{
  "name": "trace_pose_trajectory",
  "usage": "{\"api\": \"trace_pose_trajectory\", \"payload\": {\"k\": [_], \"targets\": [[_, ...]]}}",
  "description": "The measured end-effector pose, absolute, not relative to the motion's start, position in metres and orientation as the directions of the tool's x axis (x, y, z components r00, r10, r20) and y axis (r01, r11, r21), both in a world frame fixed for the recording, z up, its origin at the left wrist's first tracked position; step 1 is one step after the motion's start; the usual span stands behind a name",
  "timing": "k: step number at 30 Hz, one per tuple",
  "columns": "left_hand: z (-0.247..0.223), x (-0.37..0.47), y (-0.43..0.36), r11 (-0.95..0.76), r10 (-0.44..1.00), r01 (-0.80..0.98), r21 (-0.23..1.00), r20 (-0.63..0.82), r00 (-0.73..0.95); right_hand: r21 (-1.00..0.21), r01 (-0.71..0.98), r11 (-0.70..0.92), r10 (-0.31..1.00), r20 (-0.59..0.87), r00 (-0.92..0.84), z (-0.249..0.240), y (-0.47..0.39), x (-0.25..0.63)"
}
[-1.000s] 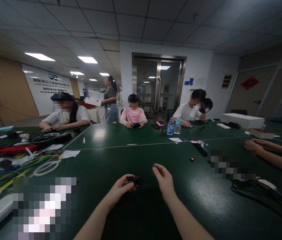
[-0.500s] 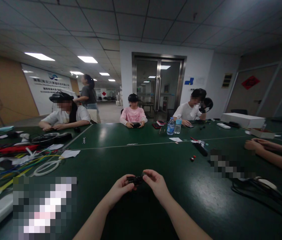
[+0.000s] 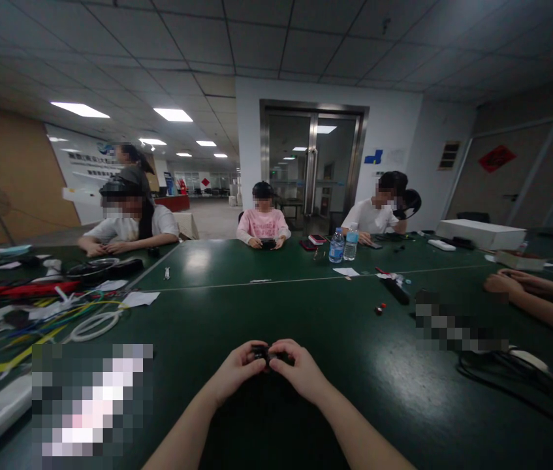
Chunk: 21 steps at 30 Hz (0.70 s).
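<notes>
A small black object (image 3: 262, 354) is held above the dark green table (image 3: 192, 326), near the bottom middle of the view. My left hand (image 3: 237, 369) is closed round its left side, thumb in front and fingers behind. From the right, my right hand (image 3: 300, 369) pinches its other end, with the fingertips close to those of my left hand. Fingers cover much of the object, so its shape cannot be made out.
Cables (image 3: 94, 326) and a white power strip (image 3: 2, 414) lie left. Two water bottles (image 3: 343, 246) stand across the table. A black tool (image 3: 396, 290) and a small red-and-black item (image 3: 379, 309) lie right. A co-worker's hands (image 3: 506, 284) rest at far right.
My right hand has moved slightly left and lower, closer to my left hand, covering more of the black object. In the background, a standing person has moved left behind the seated one.
</notes>
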<state>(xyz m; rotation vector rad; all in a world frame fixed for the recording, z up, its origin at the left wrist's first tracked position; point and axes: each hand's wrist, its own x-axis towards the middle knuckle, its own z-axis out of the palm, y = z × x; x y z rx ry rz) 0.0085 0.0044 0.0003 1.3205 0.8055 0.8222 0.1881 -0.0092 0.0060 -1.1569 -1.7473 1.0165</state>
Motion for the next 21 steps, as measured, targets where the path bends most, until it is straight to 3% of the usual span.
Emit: {"api": "trace_pose_trajectory", "payload": {"k": [5,13,21], "targets": [[0.001,0.008,0.004,0.051,0.872,-0.022,0.998,-0.034,0.489,-0.919,0.345,0.189,0.958,0.095,-0.272,0.005,-0.01,0.192],[0.0,0.01,0.004,0.044,0.892,0.011,0.999,-0.044,0.449,-0.977,0.14,0.162,0.921,0.099,-0.377,-0.004,-0.004,0.198],[-0.002,0.008,0.005,0.044,0.887,-0.001,0.999,-0.039,0.46,-0.989,0.1,0.105,0.943,0.067,-0.327,-0.005,-0.004,0.196]]}}
